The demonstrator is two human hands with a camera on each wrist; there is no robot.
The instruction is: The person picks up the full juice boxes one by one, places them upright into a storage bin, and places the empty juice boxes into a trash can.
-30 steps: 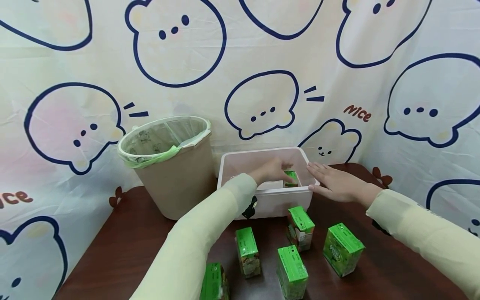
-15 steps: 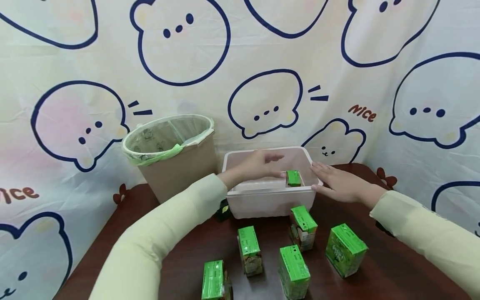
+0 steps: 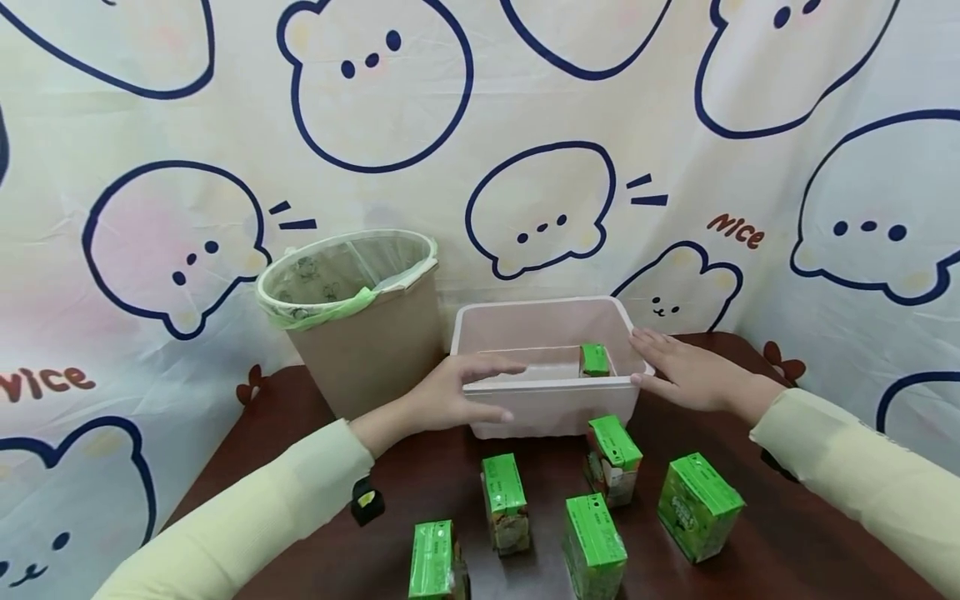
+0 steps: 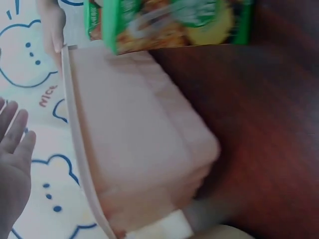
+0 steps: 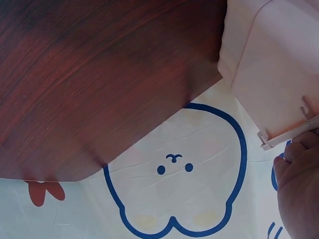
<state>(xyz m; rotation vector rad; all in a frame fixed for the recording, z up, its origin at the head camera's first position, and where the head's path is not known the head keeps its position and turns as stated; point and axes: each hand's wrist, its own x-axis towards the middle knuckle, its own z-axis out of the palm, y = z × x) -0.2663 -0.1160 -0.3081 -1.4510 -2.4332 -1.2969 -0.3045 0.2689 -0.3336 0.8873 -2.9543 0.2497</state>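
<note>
My left hand (image 3: 453,392) is in front of the left part of a pale pink plastic bin (image 3: 555,410), fingers extended and thumb apart, holding nothing. The left wrist view shows this hand (image 4: 14,172) beside the bin's rim. Fingers of my right hand (image 3: 693,372) lie straight against the bin's right rim; in the right wrist view that hand (image 5: 301,186) touches the rim. Inside the bin, at its right side, sits a small green-topped box (image 3: 595,360). Before the bin stand several similar boxes, among them one nearest it (image 3: 615,460) and one toward the left (image 3: 506,502).
A tall beige trash can (image 3: 375,342) with a green-edged liner stands left of the bin. More green boxes stand at the front (image 3: 595,542) and right (image 3: 700,507) of the dark wooden table (image 3: 322,542). A curtain with bear drawings (image 3: 390,200) hangs behind.
My left hand has let go of the box in the bin, lifted out over the rim and moved left toward me. My right hand has stayed on the rim. The view has shifted slightly.
</note>
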